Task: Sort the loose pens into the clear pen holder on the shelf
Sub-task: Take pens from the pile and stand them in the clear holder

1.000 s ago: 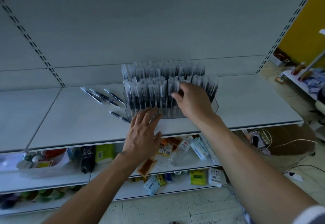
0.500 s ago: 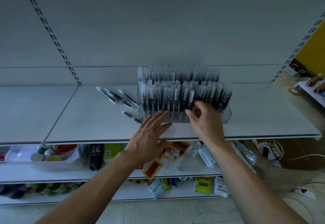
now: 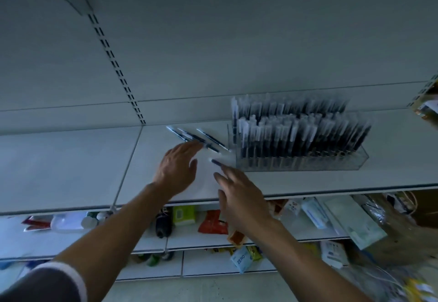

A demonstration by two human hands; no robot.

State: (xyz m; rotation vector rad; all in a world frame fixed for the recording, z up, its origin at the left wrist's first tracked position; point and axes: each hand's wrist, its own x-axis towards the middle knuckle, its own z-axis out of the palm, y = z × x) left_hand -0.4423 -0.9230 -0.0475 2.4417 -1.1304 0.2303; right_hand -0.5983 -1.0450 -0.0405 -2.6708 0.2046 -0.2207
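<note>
The shelf is a flat, smooth, pale grey panel, backed by a matching wall with a slotted upright. The clear pen holder, a rectangular transparent plastic tray, stands on the right part of the shelf. It is packed with dark-barrelled standing pens that lean right in stepped rows.

The left hand lies flat over the shelf, fingers straight and loosely spread. Its fingertips reach the near ends of the loose pens, which lie as a diagonal cluster just left of the holder. Blur hides whether they touch.

The right hand is also open, fingers straight, holding nothing. Its index finger points at a single pen lying beside the holder's front left corner; contact cannot be determined.
</note>
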